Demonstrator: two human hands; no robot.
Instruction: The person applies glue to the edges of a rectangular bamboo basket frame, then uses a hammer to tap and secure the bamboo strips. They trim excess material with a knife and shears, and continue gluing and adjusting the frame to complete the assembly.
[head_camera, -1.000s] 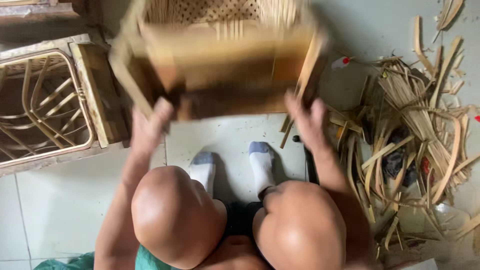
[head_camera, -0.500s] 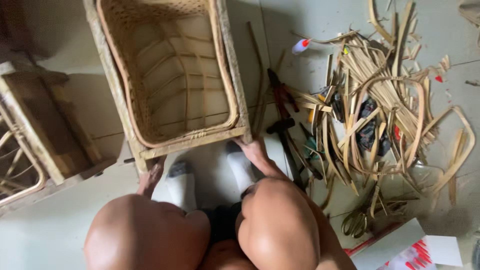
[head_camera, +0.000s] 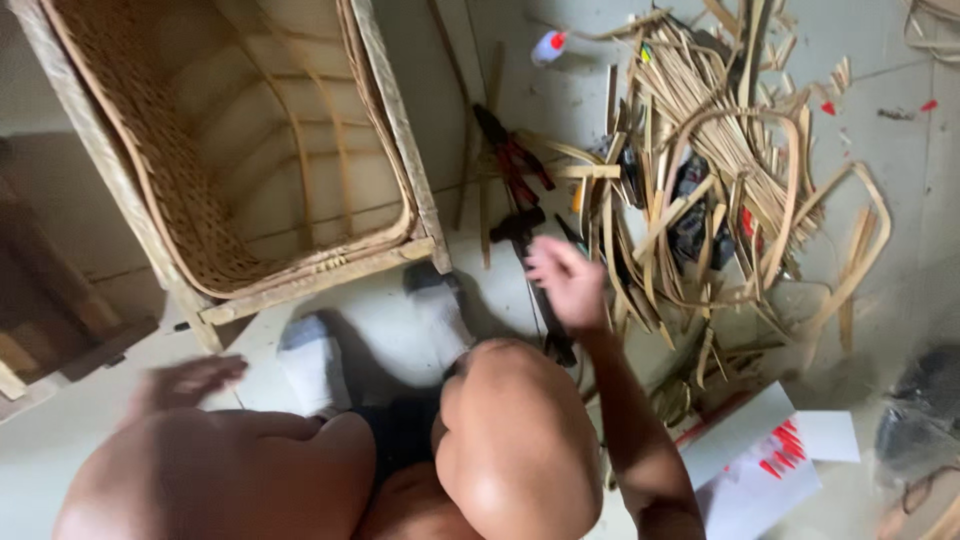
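Both hands (head_camera: 565, 280) open — empty

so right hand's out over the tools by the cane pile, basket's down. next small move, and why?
Probably lower the right hand onto the dark-handled tool just beneath its fingers. That hand is open, holds nothing and hovers over the tools lying beside the cane strips; the red-handled cutters lie a little farther off. The wicker basket stands on the floor, and the left hand is off it, also empty.

Right hand (head_camera: 565, 280) hovers over dark-handled tools (head_camera: 520, 195); heap of cut rattan strips (head_camera: 720, 170) beyond its fingers; woven rattan basket (head_camera: 230, 150) left
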